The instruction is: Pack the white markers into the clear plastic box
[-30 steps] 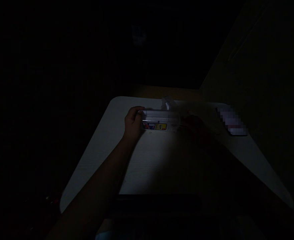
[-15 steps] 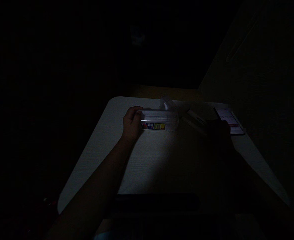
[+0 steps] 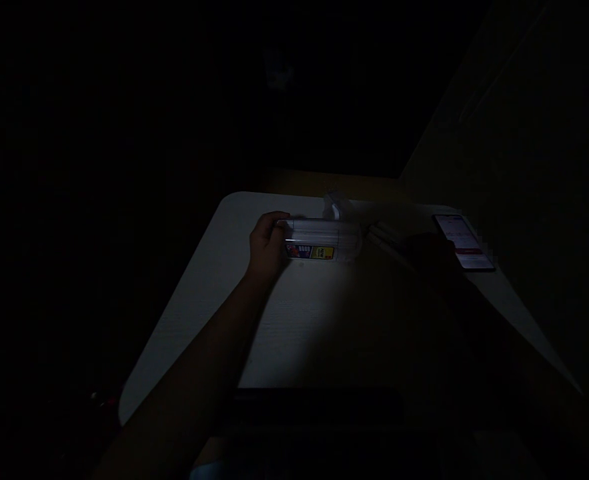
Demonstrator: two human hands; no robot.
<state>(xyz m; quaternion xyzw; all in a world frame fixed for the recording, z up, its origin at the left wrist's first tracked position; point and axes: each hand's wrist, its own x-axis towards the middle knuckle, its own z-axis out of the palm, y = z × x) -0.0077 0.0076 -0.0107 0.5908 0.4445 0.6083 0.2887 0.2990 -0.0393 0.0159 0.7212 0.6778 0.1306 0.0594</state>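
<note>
The scene is very dark. A clear plastic tube-shaped container (image 3: 321,239) with a red, blue and yellow label lies on its side on a white table (image 3: 294,313). My left hand (image 3: 265,245) is closed around the container's left end. My right hand (image 3: 431,252) is a dark shape to the right, resting over pale stick-like items (image 3: 381,235) beside a lit phone (image 3: 464,241). Its fingers cannot be made out.
A crumpled clear wrapper (image 3: 335,205) lies just behind the container. A dark flat object (image 3: 319,402) sits at the table's near edge. The surroundings beyond the table are black, with a dim wall at the right.
My right hand has moved from the container's right end out to the right, near the phone and the pale sticks. The left hand and the container have stayed in place.
</note>
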